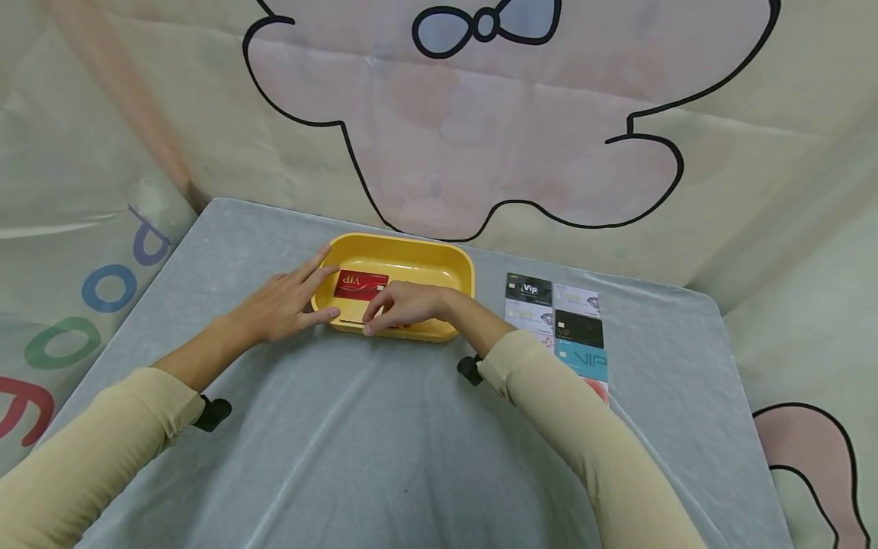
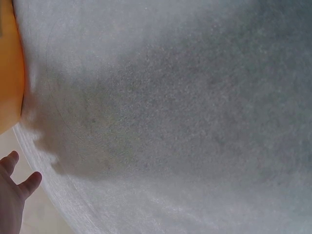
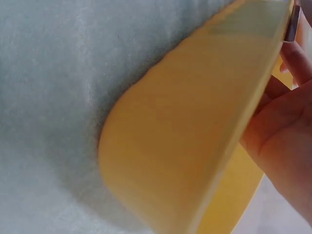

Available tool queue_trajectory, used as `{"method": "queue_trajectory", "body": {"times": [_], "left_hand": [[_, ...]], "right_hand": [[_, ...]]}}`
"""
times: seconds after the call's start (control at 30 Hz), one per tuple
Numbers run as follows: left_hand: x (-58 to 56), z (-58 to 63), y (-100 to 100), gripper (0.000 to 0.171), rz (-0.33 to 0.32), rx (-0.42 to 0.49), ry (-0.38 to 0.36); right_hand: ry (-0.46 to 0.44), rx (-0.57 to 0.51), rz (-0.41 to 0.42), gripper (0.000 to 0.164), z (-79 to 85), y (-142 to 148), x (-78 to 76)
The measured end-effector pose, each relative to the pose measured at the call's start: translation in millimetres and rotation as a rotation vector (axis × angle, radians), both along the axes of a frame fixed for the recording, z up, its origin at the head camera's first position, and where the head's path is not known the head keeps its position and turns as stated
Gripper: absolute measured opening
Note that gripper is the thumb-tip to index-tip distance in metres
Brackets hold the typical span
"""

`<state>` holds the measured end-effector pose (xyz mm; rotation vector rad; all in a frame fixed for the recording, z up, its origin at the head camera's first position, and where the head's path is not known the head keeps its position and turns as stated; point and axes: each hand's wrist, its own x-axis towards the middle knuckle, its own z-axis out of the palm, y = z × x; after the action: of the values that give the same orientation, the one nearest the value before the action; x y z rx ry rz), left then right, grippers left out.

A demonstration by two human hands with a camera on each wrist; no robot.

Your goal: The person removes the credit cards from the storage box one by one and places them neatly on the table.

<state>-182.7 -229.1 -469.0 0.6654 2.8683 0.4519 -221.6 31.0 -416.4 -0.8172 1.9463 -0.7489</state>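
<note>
A yellow tray (image 1: 439, 263) stands near the far edge of the table, with a red VIP card (image 1: 362, 285) lying inside. My right hand (image 1: 414, 301) reaches over the tray's near side. Its thumb and fingers pinch a dark card (image 3: 292, 24), whose edge shows at the rim in the right wrist view; most of that card is hidden. At the tray's left end my left hand (image 1: 288, 301) rests with spread fingers, the fingertips right at the rim and the thumb near the front corner. The left wrist view catches only part of the left hand (image 2: 14, 190) beside the tray (image 2: 9, 68).
Right of the tray, cards lie in two columns, among them a black Vip card (image 1: 529, 289), a white card (image 1: 576, 300), a black card (image 1: 579, 329) and a blue card (image 1: 581, 359). My right sleeve covers the lower ones. A grey cloth (image 1: 343, 457) covers the table.
</note>
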Motion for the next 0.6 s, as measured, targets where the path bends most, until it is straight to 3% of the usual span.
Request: {"method": "queue_trajectory", "body": {"times": [0.33,0.47,0.6], "left_hand": [[0.3,0.2,-1,0.08,0.006,-0.001,-0.001],[0.2,-0.7,-1,0.08,0.006,-0.002,0.003],[0.4,-1.0,-1,0.08,0.002,-0.002,0.009]], "right_hand": [[-0.012,-0.028,0.005,0.025,10.7,7,-0.9],[0.049,-0.033,0.014,0.025,15.7,10,-0.5],[0.143,-0.046,-0.032,0.022,23.1,16,-1.8]]}}
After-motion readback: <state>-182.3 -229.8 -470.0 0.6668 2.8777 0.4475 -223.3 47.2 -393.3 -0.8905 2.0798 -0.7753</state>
